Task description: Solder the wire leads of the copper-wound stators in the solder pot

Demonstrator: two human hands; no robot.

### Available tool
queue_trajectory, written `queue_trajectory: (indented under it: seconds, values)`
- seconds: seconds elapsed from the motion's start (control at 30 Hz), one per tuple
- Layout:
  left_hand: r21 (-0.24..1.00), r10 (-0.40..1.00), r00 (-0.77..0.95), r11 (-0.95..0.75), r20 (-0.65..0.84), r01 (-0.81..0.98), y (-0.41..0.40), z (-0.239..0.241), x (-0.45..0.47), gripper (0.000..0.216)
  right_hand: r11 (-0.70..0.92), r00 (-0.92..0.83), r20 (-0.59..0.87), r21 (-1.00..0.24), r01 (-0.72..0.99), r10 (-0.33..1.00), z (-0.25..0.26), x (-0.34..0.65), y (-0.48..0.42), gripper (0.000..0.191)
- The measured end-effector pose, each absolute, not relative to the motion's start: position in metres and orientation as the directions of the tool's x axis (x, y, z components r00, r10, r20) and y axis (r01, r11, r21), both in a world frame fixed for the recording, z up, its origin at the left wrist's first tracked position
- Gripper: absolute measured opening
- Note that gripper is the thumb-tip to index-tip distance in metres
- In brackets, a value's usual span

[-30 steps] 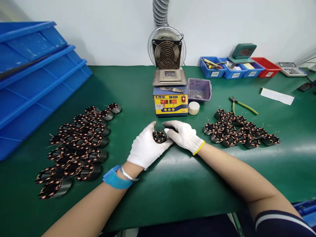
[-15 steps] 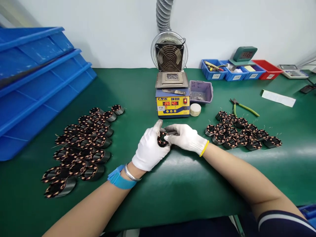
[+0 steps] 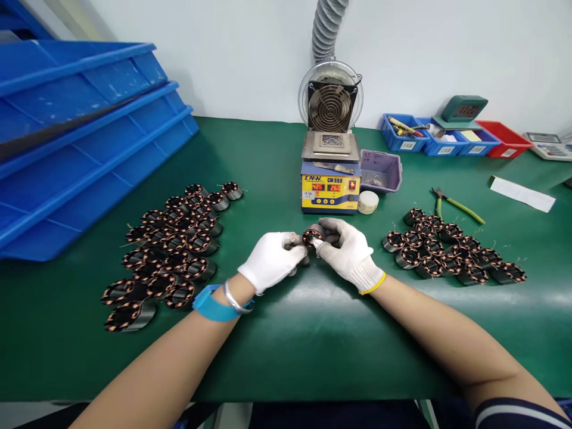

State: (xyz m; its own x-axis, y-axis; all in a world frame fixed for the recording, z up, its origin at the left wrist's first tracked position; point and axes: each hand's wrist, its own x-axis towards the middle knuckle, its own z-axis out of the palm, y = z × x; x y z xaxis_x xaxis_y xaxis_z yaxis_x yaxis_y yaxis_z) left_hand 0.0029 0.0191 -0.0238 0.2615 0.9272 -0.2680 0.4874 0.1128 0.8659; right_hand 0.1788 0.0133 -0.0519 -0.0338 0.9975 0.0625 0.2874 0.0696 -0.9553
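Left hand (image 3: 270,259), gloved, lies nearer than the yellow-fronted unit (image 3: 329,190) and to its left, fingers bent. Right hand (image 3: 351,250), gloved, closed in a grip before its right half. Left forearm (image 3: 179,342) and right forearm (image 3: 440,322) converge toward it.

The bench (image 3: 286,369) has a smooth green top, glossy enough to throw back a pale glare between five and six o'clock. Matt white knitted cloth covers the left hand (image 3: 270,259) and the right hand (image 3: 346,250), greyed at the fingertips. The wound core (image 3: 311,236) pairs coppery windings with a grey metal outer wall. The bracelet (image 3: 232,298) is polished metal; the wrist strap (image 3: 212,307) looks like matt blue cloth. Toward ten o'clock, the crates (image 3: 89,143) are scuffed blue plastic. Just past twelve, the duct (image 3: 329,30) is ribbed and dull grey. At one o'clock, the plate (image 3: 310,149) is dull metal. At three, the strip (image 3: 522,193) looks like matt white paper.
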Motion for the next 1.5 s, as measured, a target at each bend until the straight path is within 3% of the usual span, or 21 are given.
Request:
queue_trajectory:
  seconds: [0.07, 0.13, 0.2, 0.4, 0.5, 0.6, 0.7, 0.77, 0.83, 0.93, 1.0, 1.07, 1.17, 1.23, 1.3, 1.4, 1.5]
  values:
    - [0.898, 0.84, 0.387, 0.234, -0.38, 0.373, 0.023, -0.013, -0.013, 0.013, 0.028, -0.01, 0.027, -0.968, 0.249, 1.0, -0.052, 0.178, 0.015, 0.044]
    - [0.95, 0.868, 0.396, 0.24, -0.301, 0.199, 0.026, -0.009, -0.024, 0.018, 0.007, 0.009, 0.01, -0.976, 0.215, 1.0, -0.052, 0.178, 0.015, 0.044]
    - [0.987, 0.945, 0.29, 0.134, -0.154, 0.088, 0.026, -0.012, -0.025, 0.028, 0.007, 0.015, 0.01, -0.981, 0.192, 1.0, -0.051, 0.177, 0.014, 0.044]
    - [0.9, 0.984, 0.177, -0.081, 0.004, 0.429, 0.011, -0.022, 0.006, 0.024, 0.007, -0.03, 0.003, -0.994, 0.108, 1.0, -0.048, 0.176, 0.011, 0.042]
    - [0.971, 0.999, 0.019, -0.03, 0.026, 0.239, 0.012, -0.015, 0.0, 0.019, -0.023, -0.006, -0.024, -0.99, 0.136, 1.0, -0.045, 0.177, 0.013, 0.043]
    - [0.995, 0.974, -0.206, -0.091, 0.099, 0.046, 0.018, -0.012, -0.014, 0.02, -0.044, 0.02, -0.041, -0.985, 0.168, 0.999, -0.042, 0.177, 0.013, 0.042]
    - [0.985, 0.994, -0.016, -0.105, 0.109, 0.139, 0.019, -0.018, -0.012, 0.038, -0.014, 0.018, -0.011, -0.984, 0.178, 1.0, -0.044, 0.177, 0.012, 0.043]
    - [0.97, 0.979, 0.201, -0.021, -0.029, 0.244, 0.015, -0.021, -0.001, 0.042, 0.023, 0.006, 0.025, -0.98, 0.196, 1.0, -0.047, 0.178, 0.011, 0.044]
    - [0.946, 0.939, 0.285, 0.098, -0.19, 0.31, 0.009, -0.018, 0.009, 0.038, 0.052, -0.005, 0.052, -0.974, 0.218, 0.999, -0.048, 0.178, 0.011, 0.045]
    - [0.945, 0.911, 0.305, 0.202, -0.278, 0.259, 0.001, -0.005, 0.01, 0.033, 0.053, 0.002, 0.055, -0.97, 0.239, 0.998, -0.044, 0.179, 0.011, 0.046]
    - [0.981, 0.944, 0.272, 0.171, -0.188, 0.087, 0.0, 0.003, 0.0, 0.026, 0.026, 0.026, 0.034, -0.969, 0.246, 0.999, -0.04, 0.179, 0.01, 0.046]
    - [0.998, 0.991, 0.125, 0.05, -0.044, -0.045, 0.004, 0.004, -0.009, 0.025, 0.006, 0.049, 0.019, -0.967, 0.256, 0.999, -0.036, 0.179, 0.009, 0.046]
    - [0.994, 1.0, 0.011, -0.028, 0.027, 0.104, 0.009, -0.002, -0.01, 0.031, 0.028, 0.056, 0.044, -0.965, 0.26, 0.997, -0.035, 0.178, 0.007, 0.046]
    - [0.966, 0.995, 0.07, 0.045, -0.065, 0.256, 0.007, -0.006, -0.002, 0.033, 0.063, 0.046, 0.077, -0.964, 0.26, 0.996, -0.036, 0.178, 0.007, 0.047]
    - [0.951, 0.981, 0.129, 0.105, -0.148, 0.292, 0.002, -0.004, 0.006, 0.028, 0.078, 0.038, 0.091, -0.961, 0.267, 0.995, -0.038, 0.178, 0.007, 0.048]
    - [0.984, 0.973, 0.177, 0.129, -0.15, 0.121, -0.005, 0.005, 0.009, 0.022, 0.064, 0.058, 0.084, -0.957, 0.284, 0.995, -0.037, 0.18, 0.009, 0.048]
    - [0.982, 0.999, -0.017, 0.024, -0.028, -0.187, -0.002, 0.005, 0.003, 0.021, 0.061, 0.098, 0.092, -0.957, 0.283, 0.991, -0.033, 0.182, 0.011, 0.048]
